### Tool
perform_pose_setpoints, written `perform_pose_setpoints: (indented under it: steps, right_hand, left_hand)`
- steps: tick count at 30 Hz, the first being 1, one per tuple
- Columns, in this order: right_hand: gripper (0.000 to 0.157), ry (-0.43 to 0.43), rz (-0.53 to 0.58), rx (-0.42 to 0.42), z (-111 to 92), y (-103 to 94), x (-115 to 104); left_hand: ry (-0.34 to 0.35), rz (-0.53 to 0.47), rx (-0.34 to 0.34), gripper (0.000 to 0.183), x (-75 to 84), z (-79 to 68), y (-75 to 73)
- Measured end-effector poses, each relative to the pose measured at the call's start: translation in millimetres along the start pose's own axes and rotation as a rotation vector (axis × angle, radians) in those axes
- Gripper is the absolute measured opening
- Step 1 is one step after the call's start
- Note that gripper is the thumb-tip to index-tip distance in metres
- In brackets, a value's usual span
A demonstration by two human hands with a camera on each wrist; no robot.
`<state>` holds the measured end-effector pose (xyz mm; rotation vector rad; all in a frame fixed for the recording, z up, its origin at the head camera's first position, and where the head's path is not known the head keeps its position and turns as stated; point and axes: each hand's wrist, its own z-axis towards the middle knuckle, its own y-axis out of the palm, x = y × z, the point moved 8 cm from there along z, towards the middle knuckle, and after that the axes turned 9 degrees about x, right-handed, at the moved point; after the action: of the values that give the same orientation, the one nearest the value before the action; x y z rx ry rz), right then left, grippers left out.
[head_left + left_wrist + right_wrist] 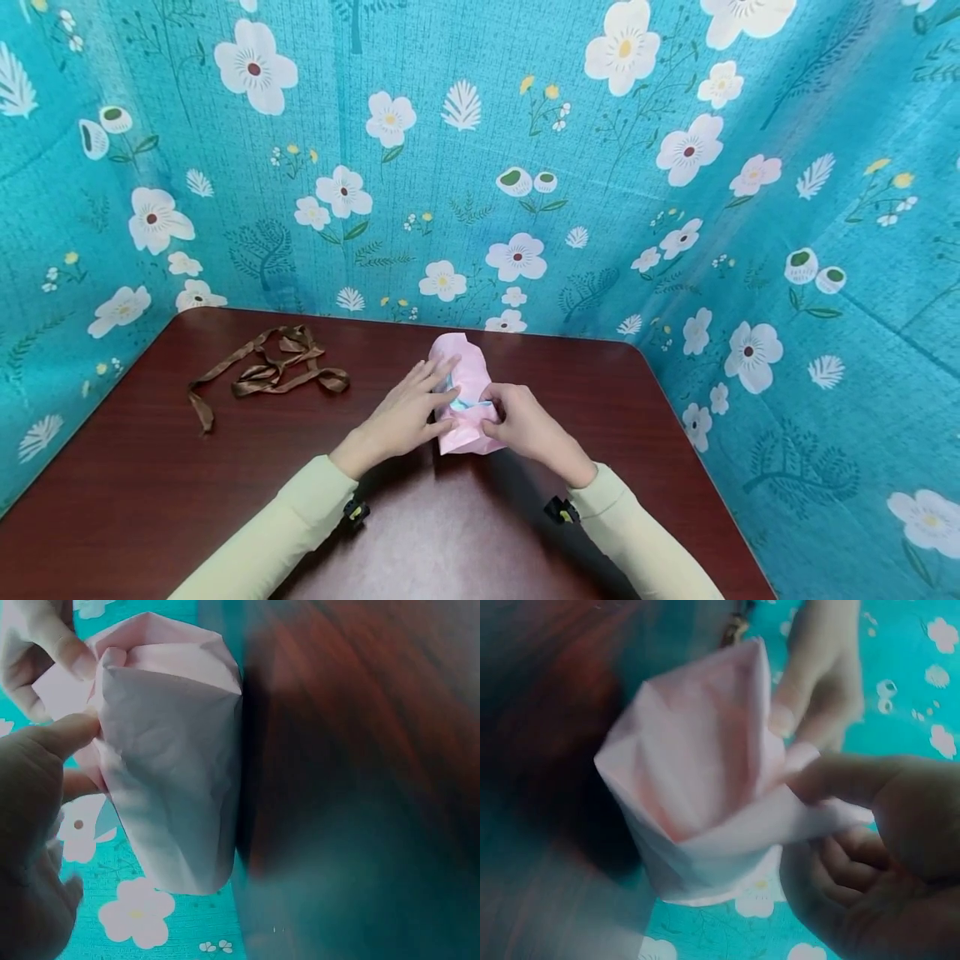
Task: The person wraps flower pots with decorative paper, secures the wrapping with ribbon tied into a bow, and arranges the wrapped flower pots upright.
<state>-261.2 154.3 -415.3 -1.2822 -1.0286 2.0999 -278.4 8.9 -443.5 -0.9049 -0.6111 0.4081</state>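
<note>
A bundle wrapped in pink paper (471, 371) lies on the dark red table, with a strip of light blue (465, 405) showing between its folds. My left hand (405, 412) rests on its left side, fingers spread and fairly straight, touching the paper. On the other side my right hand (528, 423) pinches a paper flap between thumb and fingers. In the right wrist view the paper's near end (690, 757) gapes with folded corners, and the right hand (900, 840) holds the flap. The left wrist view shows the creased paper side (172, 772). What is inside is mostly hidden.
A loose, tangled brown ribbon (258, 386) lies at the back left of the table (420, 533). Blue floral cloth (465, 217) hangs behind the table and along both sides. Small dark devices (562, 510) sit at both wrists.
</note>
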Motion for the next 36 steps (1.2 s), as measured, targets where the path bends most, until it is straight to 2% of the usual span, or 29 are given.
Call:
perform_pose_setpoints:
  steps: [2,4,9,13,16,19,23,29,36]
  right_hand:
    - [0.017,-0.045,-0.031,0.062,-2.4,-1.3,-7.0]
    - [0.019,-0.083,-0.064,0.104,-5.3,-1.8,-13.5]
    - [0.026,-0.116,-0.130,0.108,-14.0,5.1,-22.6]
    - [0.037,-0.081,-0.218,0.135,-23.5,5.4,-20.8]
    - [0.033,-0.068,-0.251,0.188,-27.9,0.8,-18.7]
    - [0.025,-0.112,-0.253,0.229,-29.7,-2.5,-21.3]
    - [0.024,-0.199,-0.312,0.244,-33.8,-1.7,-28.5]
    - [0.024,-0.277,-0.436,0.227,-42.2,3.9,-40.7]
    - [0.024,-0.403,-0.533,0.206,-46.8,14.4,-47.5]
  left_hand:
    - [0.050,-0.007,-0.029,0.054,3.5,1.4,0.5]
    - [0.059,-0.039,-0.059,0.054,3.6,2.2,1.5]
    - [0.022,-0.124,-0.084,0.052,-1.0,3.6,3.9]
    - [0.010,-0.180,-0.091,0.055,-1.8,2.3,7.1]
    - [0.026,-0.205,-0.075,0.055,-0.1,1.3,7.6]
    - [0.031,-0.198,-0.062,0.051,0.7,0.2,8.1]
    - [0.014,-0.184,-0.057,0.045,0.2,-1.6,10.1]
    - [0.013,-0.191,-0.032,0.044,-1.0,-2.4,11.3]
    - [0.013,-0.212,-0.078,0.044,-1.7,-4.9,11.5]
